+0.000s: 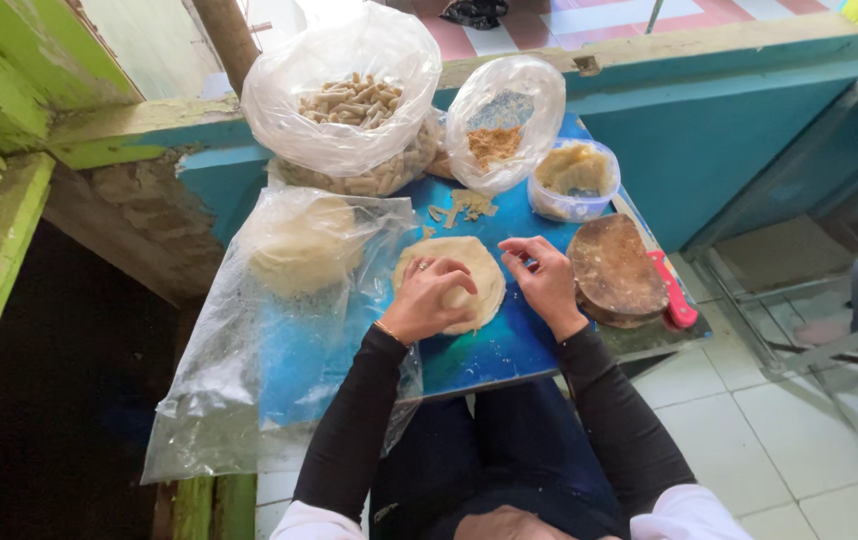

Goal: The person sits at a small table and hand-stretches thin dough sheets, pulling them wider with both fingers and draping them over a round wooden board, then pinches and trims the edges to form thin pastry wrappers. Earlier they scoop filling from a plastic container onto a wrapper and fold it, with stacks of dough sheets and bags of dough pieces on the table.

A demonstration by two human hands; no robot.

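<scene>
A round, pale sheet of thin dough lies flat on the blue table. My left hand rests on its near left part, fingers curled over the sheet and folding a bit of it; a ring shows on one finger. My right hand sits at the sheet's right edge, fingers bent and pinching the rim. Both arms wear black sleeves.
A clear bag of rolled pastries stands at the back left. Beside it are a bag of brown crumbs and a tub of filling. A wooden round block with a red-handled knife lies right; a plastic-covered dough stack left.
</scene>
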